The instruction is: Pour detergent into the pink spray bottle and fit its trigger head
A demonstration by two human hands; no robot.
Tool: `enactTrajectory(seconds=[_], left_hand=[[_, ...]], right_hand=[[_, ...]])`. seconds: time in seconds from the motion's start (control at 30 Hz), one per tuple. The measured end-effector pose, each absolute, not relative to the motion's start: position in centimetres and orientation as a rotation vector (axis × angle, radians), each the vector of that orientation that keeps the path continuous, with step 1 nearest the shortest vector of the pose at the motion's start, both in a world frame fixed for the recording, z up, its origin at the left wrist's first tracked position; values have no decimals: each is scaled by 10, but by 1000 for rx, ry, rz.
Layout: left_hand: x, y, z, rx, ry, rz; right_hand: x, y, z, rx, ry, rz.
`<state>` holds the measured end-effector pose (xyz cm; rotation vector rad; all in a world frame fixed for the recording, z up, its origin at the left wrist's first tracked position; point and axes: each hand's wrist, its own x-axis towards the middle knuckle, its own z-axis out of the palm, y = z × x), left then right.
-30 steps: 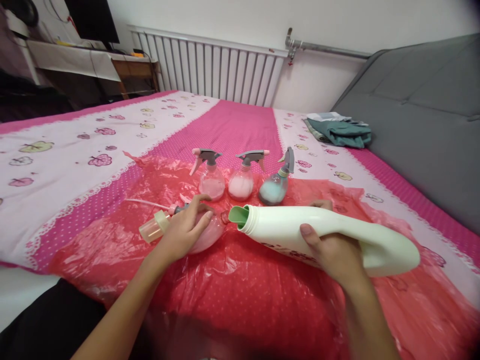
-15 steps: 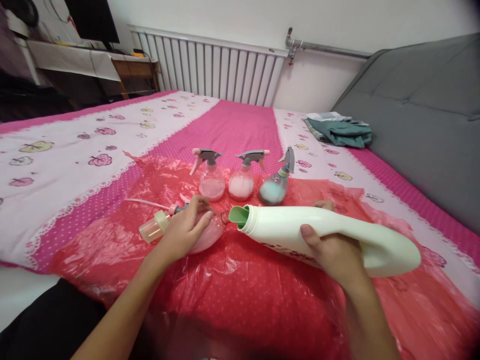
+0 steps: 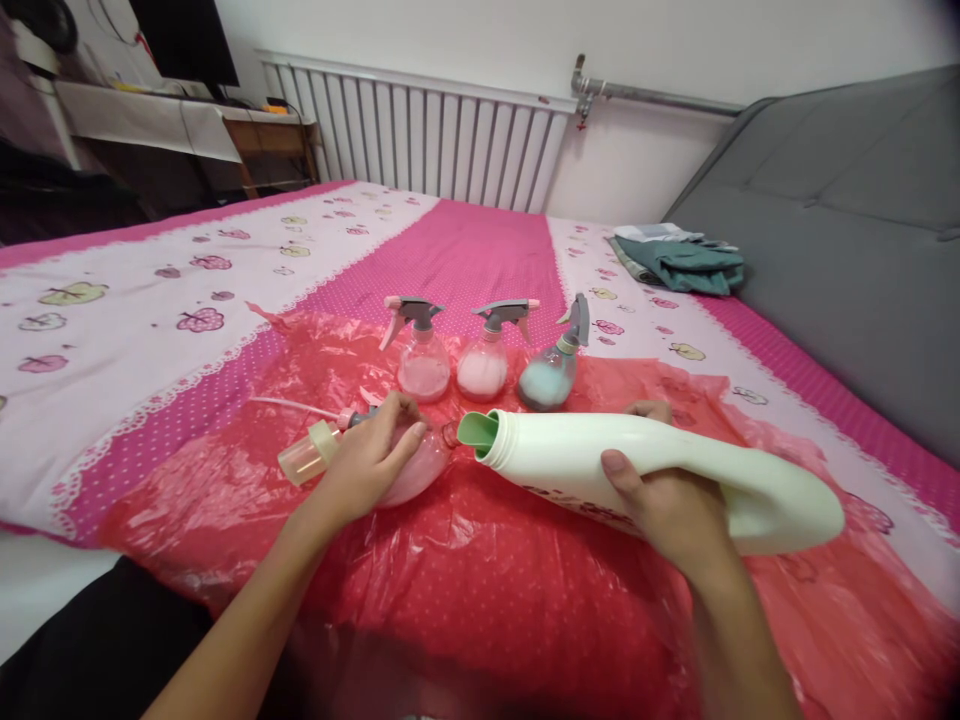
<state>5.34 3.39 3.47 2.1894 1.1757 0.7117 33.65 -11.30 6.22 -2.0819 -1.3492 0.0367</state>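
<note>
My left hand (image 3: 379, 455) is closed round a pink see-through spray bottle body (image 3: 420, 470), which has no sprayer on it and tilts with its mouth to the right. Close to that mouth is the green spout of a large pale jug (image 3: 570, 450), lying nearly level. My right hand (image 3: 667, 490) grips this jug around its handle and side. Whether liquid is flowing cannot be made out. Left of my left hand lie a clear cap with a cream rim (image 3: 311, 452) and a detached spray head with its pink tube (image 3: 296, 406), partly hidden by the hand.
Behind my hands stand two pink spray bottles (image 3: 424, 368) and a blue-green one (image 3: 549, 378), all with foamy contents. A red plastic sheet (image 3: 480, 600) covers this part of the bed. Folded clothes (image 3: 679, 260) lie at the right, beside a grey headboard (image 3: 840, 200).
Almost nothing differs. Both hands, the spray bottle and the jug keep essentially the same positions.
</note>
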Motion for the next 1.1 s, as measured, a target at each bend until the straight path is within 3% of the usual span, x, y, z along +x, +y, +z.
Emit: enactTrajectory(seconds=[1.1], left_hand=[[52,34,33,2187,1161,699]], right_hand=[[332,-115,67,-2074,-1363,68]])
